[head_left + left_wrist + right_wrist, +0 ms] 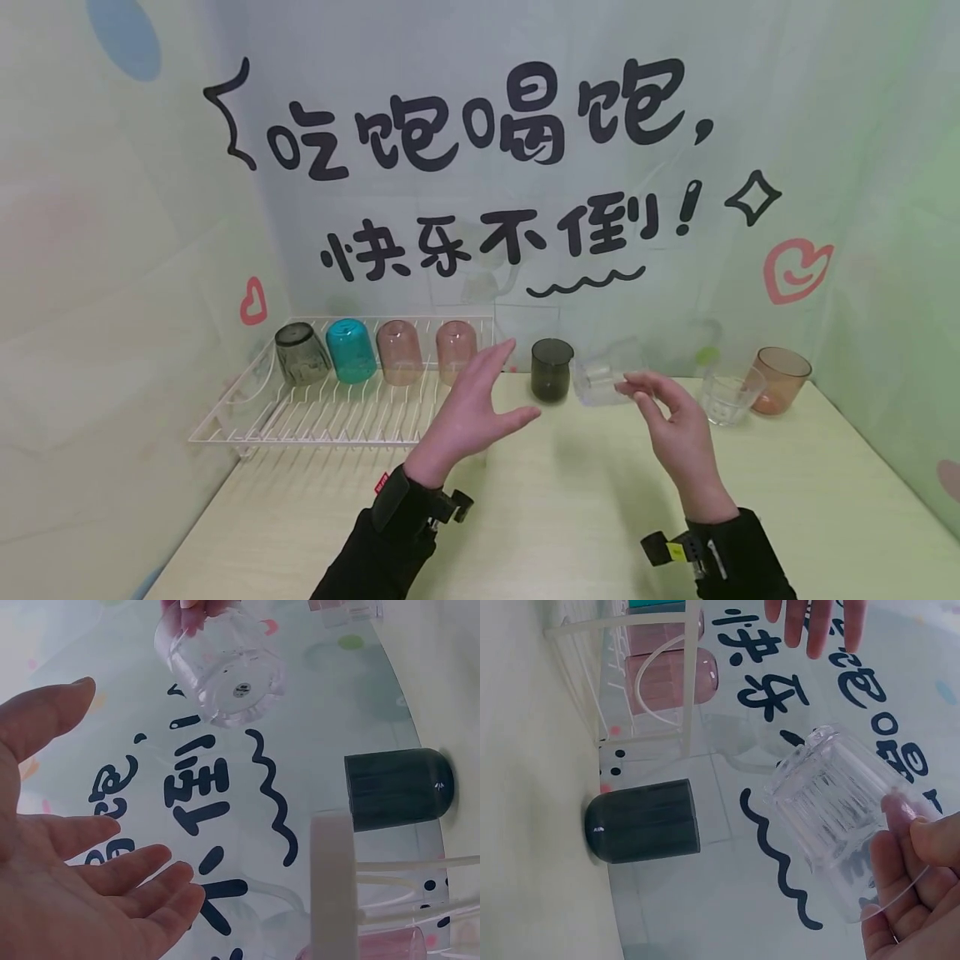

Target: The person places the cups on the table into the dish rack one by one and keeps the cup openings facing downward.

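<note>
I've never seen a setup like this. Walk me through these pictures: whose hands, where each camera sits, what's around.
No machine does the handling here: a person uses their bare left hand and right hand. The wide picture comes from a camera worn on the head, looking forward and down. The two sideways-looking ones come from the left wrist camera and right wrist camera.

On the table stands a rack bearing a gray cup, a blue cup and two pink cups. To its right stand a dark cup, a clear cup and an amber cup.

The right hand pinches another clear cup, tilted, near its rim. The left hand is open and holds nothing.
</note>
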Action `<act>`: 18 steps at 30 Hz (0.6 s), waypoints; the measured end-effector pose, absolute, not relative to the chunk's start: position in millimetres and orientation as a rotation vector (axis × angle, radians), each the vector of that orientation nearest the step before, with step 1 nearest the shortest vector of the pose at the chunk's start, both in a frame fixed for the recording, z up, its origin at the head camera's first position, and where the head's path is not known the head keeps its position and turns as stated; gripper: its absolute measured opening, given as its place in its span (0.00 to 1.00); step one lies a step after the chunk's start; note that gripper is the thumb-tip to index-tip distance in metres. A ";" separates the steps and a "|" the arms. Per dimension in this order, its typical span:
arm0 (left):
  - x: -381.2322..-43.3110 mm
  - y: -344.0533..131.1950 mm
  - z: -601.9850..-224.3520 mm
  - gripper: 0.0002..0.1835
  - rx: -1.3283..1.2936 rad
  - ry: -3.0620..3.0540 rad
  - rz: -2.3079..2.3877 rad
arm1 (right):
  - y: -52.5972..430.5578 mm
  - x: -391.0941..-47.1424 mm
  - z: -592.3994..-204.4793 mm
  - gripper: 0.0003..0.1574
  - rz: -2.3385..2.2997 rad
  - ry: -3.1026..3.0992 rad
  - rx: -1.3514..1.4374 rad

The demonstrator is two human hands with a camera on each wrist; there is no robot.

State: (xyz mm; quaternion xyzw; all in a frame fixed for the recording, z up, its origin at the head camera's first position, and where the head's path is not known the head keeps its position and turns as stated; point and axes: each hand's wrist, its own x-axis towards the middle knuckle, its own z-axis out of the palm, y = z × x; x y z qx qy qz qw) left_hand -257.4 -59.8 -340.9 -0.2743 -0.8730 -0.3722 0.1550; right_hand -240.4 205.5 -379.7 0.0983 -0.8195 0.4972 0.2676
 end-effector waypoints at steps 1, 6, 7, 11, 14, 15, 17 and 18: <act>-257.5 -59.5 -340.8 0.47 -0.783 -2.497 -1.070 | 204.4 -239.0 -377.7 0.16 1.358 -2.206 0.265; -257.8 -57.8 -340.2 0.47 -0.778 -2.474 -1.083 | 197.8 -232.7 -368.8 0.16 1.445 -2.158 0.272; -257.9 -57.4 -340.0 0.47 -0.779 -2.468 -1.086 | 196.0 -231.7 -367.3 0.16 1.468 -2.139 0.281; -257.6 -56.0 -338.8 0.47 -0.784 -2.437 -1.104 | 189.1 -228.6 -363.6 0.16 1.557 -2.079 0.318; -257.0 -54.5 -337.4 0.47 -0.788 -2.422 -1.124 | 185.6 -227.1 -362.4 0.16 1.604 -2.063 0.327; -256.7 -53.9 -337.0 0.47 -0.786 -2.422 -1.132 | 185.0 -226.4 -362.2 0.17 1.609 -2.066 0.328; -256.1 -52.5 -336.2 0.47 -0.781 -2.421 -1.152 | 184.0 -225.2 -361.8 0.17 1.626 -2.063 0.329; -255.7 -51.8 -335.8 0.47 -0.782 -2.417 -1.167 | 183.6 -224.5 -361.5 0.17 1.631 -2.062 0.330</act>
